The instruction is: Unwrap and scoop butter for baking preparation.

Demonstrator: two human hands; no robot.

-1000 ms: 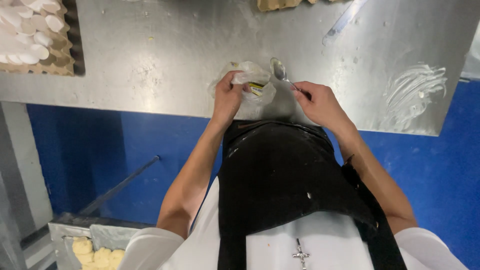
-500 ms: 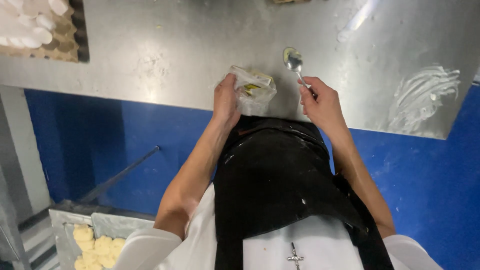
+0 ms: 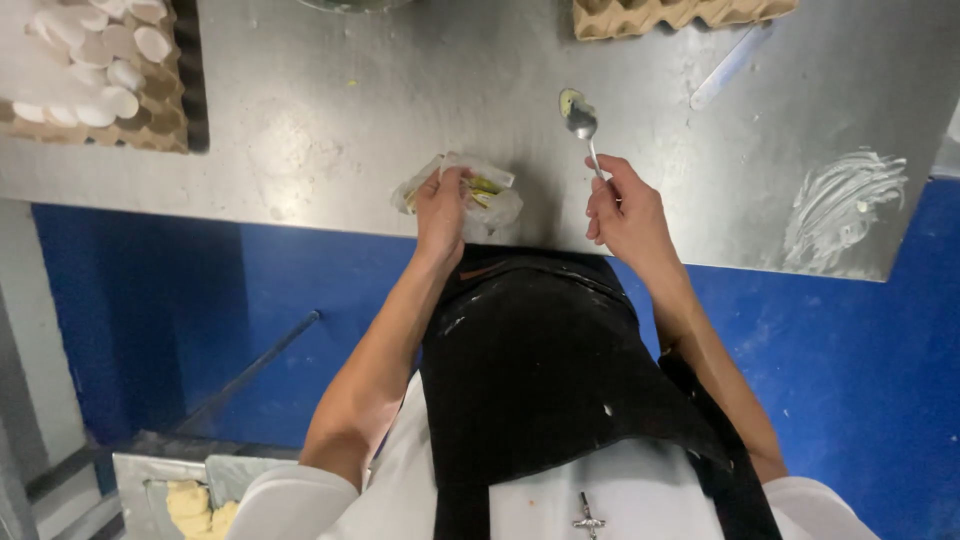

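Egg trays, a white smear on the steel table.

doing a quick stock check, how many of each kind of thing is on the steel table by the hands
spoon: 1, in the right hand
crumpled plastic bag: 1, under the left hand
egg trays: 2, one with white shells, one at the top edge
total: 4

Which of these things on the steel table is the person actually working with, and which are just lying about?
In use:
left hand on clear plastic bag
right hand holding spoon

Lying about:
egg tray with white rounds
empty egg tray
white smear
steel table
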